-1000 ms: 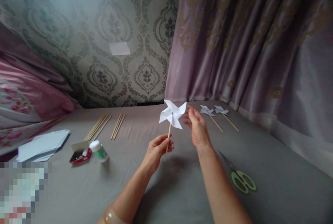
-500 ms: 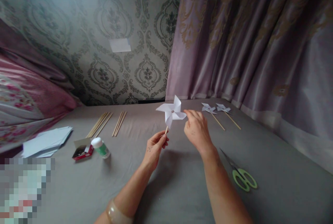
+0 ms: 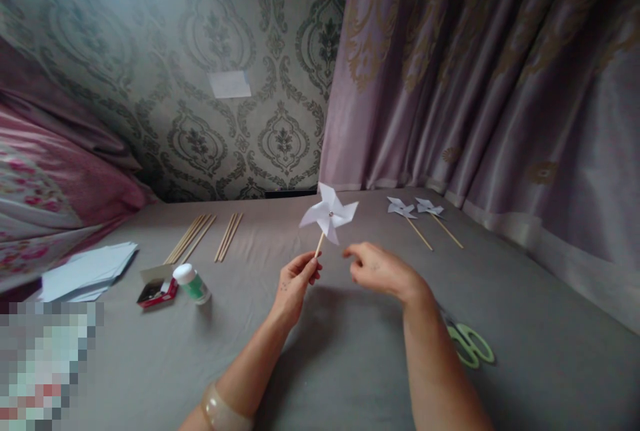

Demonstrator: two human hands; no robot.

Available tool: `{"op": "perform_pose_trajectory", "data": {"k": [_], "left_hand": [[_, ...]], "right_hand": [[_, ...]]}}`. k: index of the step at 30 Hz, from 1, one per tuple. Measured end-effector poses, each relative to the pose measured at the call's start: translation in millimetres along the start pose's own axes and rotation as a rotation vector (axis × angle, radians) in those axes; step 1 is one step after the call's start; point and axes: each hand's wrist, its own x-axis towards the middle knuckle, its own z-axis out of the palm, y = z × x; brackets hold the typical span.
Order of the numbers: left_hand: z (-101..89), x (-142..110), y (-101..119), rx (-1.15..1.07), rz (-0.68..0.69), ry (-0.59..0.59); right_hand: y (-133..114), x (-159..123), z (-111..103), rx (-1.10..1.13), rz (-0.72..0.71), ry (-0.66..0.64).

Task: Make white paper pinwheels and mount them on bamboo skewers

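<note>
You're likely testing how the white paper pinwheel [image 3: 331, 214] spins, your left hand [image 3: 299, 279] pinching its wooden stick [image 3: 319, 247] above the gray cloth [image 3: 245, 304], your right hand [image 3: 379, 268] empty just beside it; a flick calls for keeping it steady.

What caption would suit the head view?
Left hand holds a paper pinwheel by its stick; right hand hovers nearby.

Dim; hazy glare, upper-left wall [image 3: 135, 24]; soft shadows; 1 corner pixelated.
</note>
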Motion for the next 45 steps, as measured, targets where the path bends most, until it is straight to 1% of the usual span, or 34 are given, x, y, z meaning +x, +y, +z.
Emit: {"op": "perform_pose_trajectory", "data": {"k": [1, 2, 3, 4, 7, 8, 9, 10, 12, 13, 14, 15, 16, 18, 20, 21, 22, 23, 25, 26, 27, 28, 30, 32, 33, 34, 35, 36, 38, 39, 40, 41, 43, 45], "left_hand": [[-0.4, 0.3, 0.0, -0.002, 0.005, 0.004], [-0.8, 0.5, 0.1, -0.004, 0.007, 0.006], [-1.0, 0.6, 0.2, -0.005, 0.006, 0.007], [-0.9, 0.6, 0.2, -0.004, 0.003, 0.009], [-0.1, -0.1, 0.1, 0.003, -0.014, -0.004], [0.3, -0.4, 0.0, 0.006, -0.018, -0.015], [0.5, -0.6, 0.0, 0.008, -0.020, -0.023], [0.6, -0.7, 0.0, 0.008, -0.022, -0.026], [0.3, -0.7, 0.3, 0.006, -0.019, -0.016], [0.1, -0.6, 0.6, 0.006, -0.016, -0.009], [-0.1, -0.6, 1.0, 0.007, -0.012, -0.006], [-0.2, -0.7, 1.5, 0.008, -0.010, -0.005], [-0.1, -0.8, 2.0, 0.010, -0.011, -0.005], [0.5, -1.3, 2.7, 0.011, -0.020, -0.007], [1.5, -1.9, 3.0, 0.009, -0.030, -0.008], [1.9, -2.1, 3.1, 0.010, -0.033, -0.008], [2.1, -2.2, 3.1, 0.010, -0.035, -0.007], [2.3, -2.2, 3.1, 0.009, -0.034, -0.004], [2.1, -2.0, 3.0, 0.008, -0.029, 0.004], [1.9, -1.7, 2.9, 0.008, -0.027, 0.006], [1.7, -1.5, 2.7, 0.010, -0.026, 0.007], [1.6, -1.3, 2.4, 0.012, -0.026, 0.008], [1.6, -1.2, 1.9, 0.018, -0.033, 0.006], [1.9, -1.2, 1.4, 0.023, -0.043, -0.001], [1.9, -1.2, 1.2, 0.026, -0.046, -0.005], [1.8, -1.1, 1.0, 0.028, -0.047, -0.007], [1.6, -0.9, 0.8, 0.029, -0.043, -0.004], [1.3, -0.6, 0.7, 0.029, -0.038, 0.001], [0.5, 0.1, 0.5, 0.025, -0.026, 0.011], [0.3, 0.4, 0.6, 0.023, -0.021, 0.012], [0.1, 0.4, 0.7, 0.023, -0.020, 0.010], [0.2, 0.2, 1.0, 0.026, -0.022, 0.007], [1.1, -0.7, 1.8, 0.040, -0.034, 0.002], [2.3, -1.8, 2.5, 0.058, -0.048, -0.004]], "right_hand": [[1.1, -1.3, 1.1, 0.066, -0.074, -0.188], [1.6, -1.6, 1.8, 0.144, -0.138, -0.299], [1.5, -0.8, 1.7, 0.218, -0.178, -0.304], [1.0, 1.0, 0.8, 0.277, -0.188, -0.203], [-0.1, 6.8, -4.7, 0.263, -0.075, 0.358], [0.0, 7.0, -6.4, 0.198, -0.003, 0.473], [0.1, 5.9, -7.6, 0.125, 0.056, 0.501], [0.1, 3.3, -8.2, 0.064, 0.086, 0.429], [-1.6, -4.1, -8.0, 0.059, 0.045, 0.042], [-3.4, -7.6, -7.7, 0.128, -0.020, -0.171], [-5.4, -10.1, -7.6, 0.229, -0.098, -0.328], [-7.4, -11.0, -7.8, 0.342, -0.168, -0.376], [-8.7, -10.3, -8.2, 0.449, -0.213, -0.323], [-7.9, -4.9, -9.2, 0.551, -0.206, 0.024], [-2.5, 1.4, -9.2, 0.461, -0.077, 0.355], [1.0, 3.2, -8.6, 0.372, -0.009, 0.412], [4.0, 3.6, -7.7, 0.279, 0.033, 0.365], [6.1, 2.6, -6.5, 0.213, 0.038, 0.214], [6.3, -1.8, -4.9, 0.214, -0.055, -0.207], [4.6, -3.9, -4.9, 0.265, -0.127, -0.349], [2.4, -5.4, -5.7, 0.334, -0.191, -0.392], [0.3, -5.8, -7.1, 0.403, -0.233, -0.326], [-1.6, -3.9, -10.9, 0.452, -0.220, 0.037], [0.7, -0.9, -13.3, 0.328, -0.083, 0.391], [2.8, -0.1, -13.3, 0.224, -0.009, 0.474], [4.9, -0.2, -12.2, 0.121, 0.041, 0.455], [6.6, -1.0, -10.2, 0.048, 0.060, 0.328], [7.5, -2.2, -7.6, 0.022, 0.046, 0.123], [6.3, -4.5, -2.9, 0.110, -0.050, -0.269], [4.6, -4.8, -1.6, 0.187, -0.117, -0.356], [2.8, -4.4, -1.6, 0.264, -0.178, -0.335], [1.3, -3.3, -2.7, 0.327, -0.225, -0.220], [0.7, 0.2, -7.5, 0.377, -0.248, 0.139], [4.1, 3.0, -12.4, 0.299, -0.159, 0.445]]}}
